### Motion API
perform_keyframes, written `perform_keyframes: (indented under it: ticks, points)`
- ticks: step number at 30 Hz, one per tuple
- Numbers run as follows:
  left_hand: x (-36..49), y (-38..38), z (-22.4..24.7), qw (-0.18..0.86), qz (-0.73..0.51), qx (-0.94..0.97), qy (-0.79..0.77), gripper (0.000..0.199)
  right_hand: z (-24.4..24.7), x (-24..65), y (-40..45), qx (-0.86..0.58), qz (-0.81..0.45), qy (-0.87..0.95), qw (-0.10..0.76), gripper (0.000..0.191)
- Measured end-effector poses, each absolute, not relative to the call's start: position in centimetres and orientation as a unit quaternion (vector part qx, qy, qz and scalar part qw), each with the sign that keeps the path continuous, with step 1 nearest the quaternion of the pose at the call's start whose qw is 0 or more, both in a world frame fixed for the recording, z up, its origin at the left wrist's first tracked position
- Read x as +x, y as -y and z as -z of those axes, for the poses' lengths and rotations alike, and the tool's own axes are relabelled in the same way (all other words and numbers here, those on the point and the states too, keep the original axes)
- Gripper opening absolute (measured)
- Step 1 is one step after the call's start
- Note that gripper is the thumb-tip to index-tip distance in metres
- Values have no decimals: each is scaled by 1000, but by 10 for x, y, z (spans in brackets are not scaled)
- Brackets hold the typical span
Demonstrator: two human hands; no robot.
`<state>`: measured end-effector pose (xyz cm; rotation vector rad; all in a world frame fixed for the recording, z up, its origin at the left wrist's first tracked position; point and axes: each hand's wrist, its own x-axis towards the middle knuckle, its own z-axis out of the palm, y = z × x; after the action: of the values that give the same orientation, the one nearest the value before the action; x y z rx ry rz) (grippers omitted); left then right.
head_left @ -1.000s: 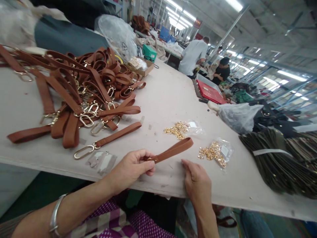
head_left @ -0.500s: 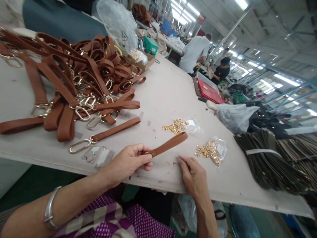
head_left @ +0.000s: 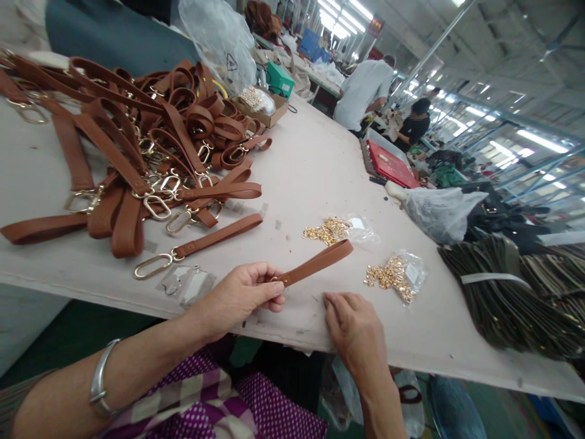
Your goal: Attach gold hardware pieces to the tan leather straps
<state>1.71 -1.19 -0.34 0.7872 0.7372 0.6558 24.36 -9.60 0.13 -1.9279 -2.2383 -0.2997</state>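
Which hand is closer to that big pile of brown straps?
Left. The left hand, holding a single brown strap, is right of the pile, towards the person; the right hand is farther right, nearer the gold pieces.

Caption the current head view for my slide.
Left hand holds a looped brown strap; the right hand is near gold pieces.

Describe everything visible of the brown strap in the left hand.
The brown strap is a narrow, smooth band, leather-like in look, doubled into a flattened loop. The left hand pinches its near end between thumb and fingers, where a bit of metal seems to show; the fingers hide the rest there. The rounded loop end points away and to the right, free of the right hand. Whether it touches the table is unclear.
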Motion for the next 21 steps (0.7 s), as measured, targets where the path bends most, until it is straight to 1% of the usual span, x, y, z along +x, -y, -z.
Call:
perform_keyframes:
  ticks: [3, 5, 6, 11, 16, 18, 21]
  points:
    - [18, 13, 2, 800, -308, 378, -348, 25, -1, 243, 91, -628, 154, 762, 38, 17]
    - [19, 13, 1, 794, -309, 389, -349, 23, 1, 245, 86, -623, 172, 763, 34, 18]
    - [19, 14, 1, 791, -311, 394, -350, 23, 3, 247, 84, -622, 170, 763, 47, 19]
    - [21, 15, 2, 765, -318, 422, -368, 16, 11, 245, 83, -636, 105, 741, 187, 21]
    - [21, 19, -3, 727, -313, 467, -393, 10, 8, 211, 95, -637, 24, 677, 369, 9]
    - [21, 22, -5, 708, -318, 487, -401, 9, 5, 193, 97, -615, 7, 676, 405, 10]
    - [23, 26, -6, 672, -331, 521, -408, 8, 3, 174, 92, -577, 6, 700, 421, 15]
